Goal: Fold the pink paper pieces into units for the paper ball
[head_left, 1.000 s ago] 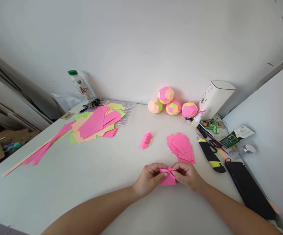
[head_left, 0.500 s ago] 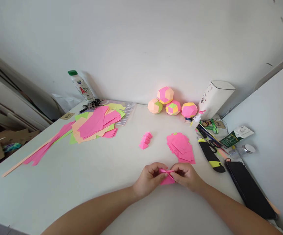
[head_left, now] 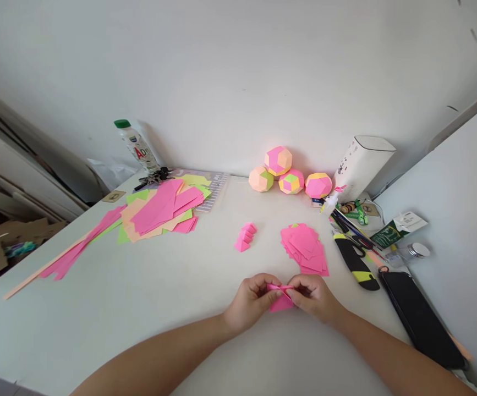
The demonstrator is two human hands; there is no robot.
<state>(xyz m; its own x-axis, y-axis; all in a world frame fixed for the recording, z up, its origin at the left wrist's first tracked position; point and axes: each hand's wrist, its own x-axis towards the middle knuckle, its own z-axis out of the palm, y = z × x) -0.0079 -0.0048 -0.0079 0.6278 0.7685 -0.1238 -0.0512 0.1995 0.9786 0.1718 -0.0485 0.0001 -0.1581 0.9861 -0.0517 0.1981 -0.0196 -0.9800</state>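
— What's on the table [head_left: 139, 308]?

— Biggest first: loose sheets [head_left: 162, 209] toward the far left corner, then paper balls [head_left: 290, 175] at the far edge. A stack [head_left: 305, 248] of pink squares lies right of the middle, with a few folded units [head_left: 245, 236] to its left. Smallest is the paper [head_left: 281, 301] I'm folding. It sits toward the near edge, right of the middle, just nearer me than the stack.

— How do you have it?

— Both grips are closed on it. My left hand [head_left: 251, 301] pinches the left end and my right hand [head_left: 313, 297] pinches the right end. I cannot tell whether the paper rests on the table or hangs just over it.

— Which way does it lie?

— Its long axis runs side to side, about parallel with the near edge. The folded edge seems to be on the far side. A pointed flap aims at the near edge, toward me.

— Any tips for the fold?

— I'd judge it goes best with the edges lined up before any pressing. The pinch should be light enough that the paper doesn't buckle, and then a fingertip can run along the crease from the middle outward. Pressing against the table would likely give a sharper line than creasing in the air.
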